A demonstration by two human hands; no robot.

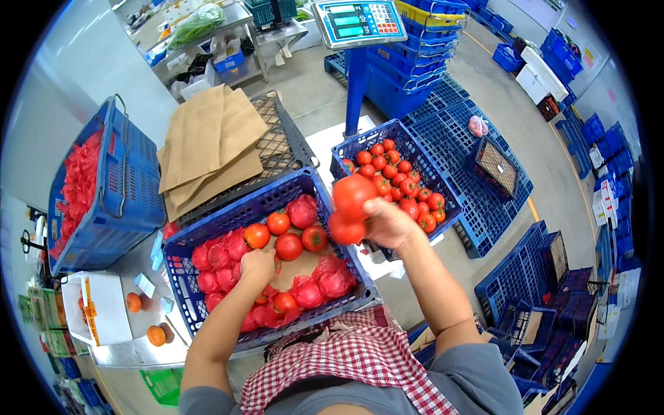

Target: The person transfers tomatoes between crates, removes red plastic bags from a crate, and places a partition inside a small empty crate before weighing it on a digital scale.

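My right hand [391, 224] grips red tomatoes [354, 199], apparently two, blurred, above the gap between two blue plastic crates. Inside the near crate [179, 252], my left hand [258, 265] reaches down among the fruit. Its fingertips are partly hidden, so I cannot tell whether they hold anything. Tomatoes wrapped in red plastic film [332, 282] line parts of this crate. Several bare tomatoes [288, 246] sit near its far side, and brown cardboard [296, 272] shows at the bottom. Loose tomatoes [408, 188] cover the floor of the second crate [450, 199], just beyond my right hand.
A weighing scale display [361, 23] stands on a blue post ahead. Flattened cardboard [207, 135] lies on a black crate at left. Red film fills a tall blue basket [132, 171]. A white box [106, 311] and loose tomatoes [156, 335] occupy the steel table [122, 355].
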